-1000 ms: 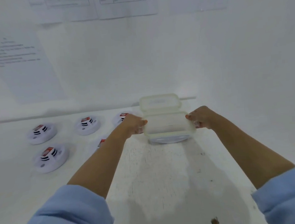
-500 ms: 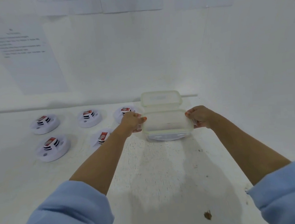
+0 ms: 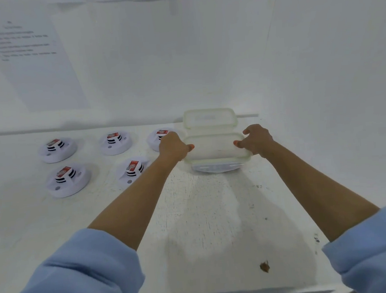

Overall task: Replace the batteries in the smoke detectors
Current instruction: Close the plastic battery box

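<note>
A translucent plastic container (image 3: 215,152) with a pale green rim sits at the back of the white table (image 3: 205,226). My left hand (image 3: 173,146) grips its left side and my right hand (image 3: 255,140) grips its right side, thumbs on the lid. A second container or lid (image 3: 209,118) of the same kind lies just behind it. Several white round smoke detectors lie to the left, each with a red-labelled block on top: one (image 3: 57,149) at far left, one (image 3: 115,142) in the middle, one (image 3: 69,180) in front. One detector (image 3: 161,136) is partly hidden by my left hand.
A white wall rises directly behind the table, with printed sheets (image 3: 30,57) taped to it. A brown stain (image 3: 264,266) marks the table near its front edge. The front half of the table is worn, with flaked paint.
My view has tilted and shifted, so the table and detectors appear lower and further right. Both hands stay on the container's sides; my thumbs now rest further onto its lid.
</note>
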